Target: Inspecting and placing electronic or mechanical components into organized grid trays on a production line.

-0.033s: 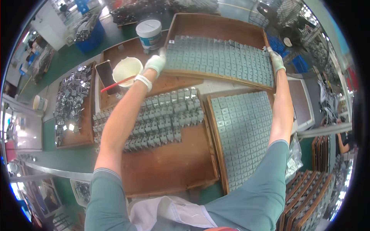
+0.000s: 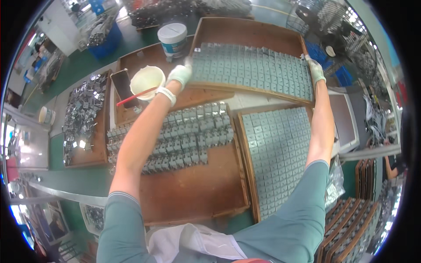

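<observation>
A wooden tray [image 2: 250, 31] at the far side carries rows of small grey square metal parts [image 2: 250, 65]. My left hand [image 2: 180, 73], in a pale glove, grips its left side, the fingers partly blurred. On the tray's right side my gloved right hand [image 2: 315, 71] is closed round the edge. Both arms are stretched out. Nearer to me, a second tray [image 2: 193, 193] holds rows of upright bracket-like metal parts [image 2: 175, 138]. To its right, another tray [image 2: 246, 162] is covered with the same square parts.
A white tub [image 2: 147, 79] with a red stick [image 2: 137, 96] and a phone-like dark slab [image 2: 121, 85] lie left of my left hand. Behind is a lidded bucket [image 2: 172, 40]. Loose metal pieces [image 2: 83, 114] fill a far-left tray. A fan [image 2: 322, 37] stands beyond my right hand; stacked trays [image 2: 348, 230] stand lower right.
The whole view has shifted very slightly. Both hands keep their hold on the far tray.
</observation>
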Demonstrator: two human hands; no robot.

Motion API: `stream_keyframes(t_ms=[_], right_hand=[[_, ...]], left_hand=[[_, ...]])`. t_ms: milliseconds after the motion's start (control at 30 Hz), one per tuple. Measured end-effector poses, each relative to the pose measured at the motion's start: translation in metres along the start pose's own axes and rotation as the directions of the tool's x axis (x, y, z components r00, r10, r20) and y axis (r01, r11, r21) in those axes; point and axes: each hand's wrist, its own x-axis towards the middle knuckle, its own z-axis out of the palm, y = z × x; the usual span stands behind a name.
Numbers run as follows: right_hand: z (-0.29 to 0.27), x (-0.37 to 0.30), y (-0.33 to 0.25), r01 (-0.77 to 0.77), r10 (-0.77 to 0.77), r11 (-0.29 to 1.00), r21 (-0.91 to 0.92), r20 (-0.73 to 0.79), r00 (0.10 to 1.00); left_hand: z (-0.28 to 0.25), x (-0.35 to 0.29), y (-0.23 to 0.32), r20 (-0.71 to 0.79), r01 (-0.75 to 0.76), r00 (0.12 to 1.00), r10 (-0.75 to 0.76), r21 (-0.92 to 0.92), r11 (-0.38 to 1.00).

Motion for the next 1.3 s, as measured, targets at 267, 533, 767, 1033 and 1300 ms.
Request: stream_keyframes(t_ms=[267,533,767,1033,1300], right_hand=[[0.052,0.051,0.051,0.237,-0.225,0.968,-0.088,0.132,0.965],[0.027,0.082,0.104,-0.019,0.030,0.970,-0.241,0.045,0.999],[0.055,0.027,0.098,0.006,0.055,0.742,-0.670,0.070,0.996],[-0.080,-0.081,0.047,0.117,-0.251,0.826,-0.552,-0.173,0.952],[-0.041,-0.294,-0.008,-0.141,0.102,0.970,-0.200,-0.191,0.976]], left_hand=[[0.020,-0.001,-0.013,-0.102,-0.035,0.994,0.042,0.065,0.997],[0.014,-0.022,0.002,-0.022,-0.062,0.998,0.063,0.074,0.995],[0.006,-0.029,-0.023,-0.117,-0.023,0.992,0.036,0.110,0.994],[0.018,-0.103,-0.043,-0.312,-0.711,0.563,0.765,0.290,0.641],[-0.009,-0.313,-0.159,0.252,-0.455,0.770,0.586,-0.425,0.782]])
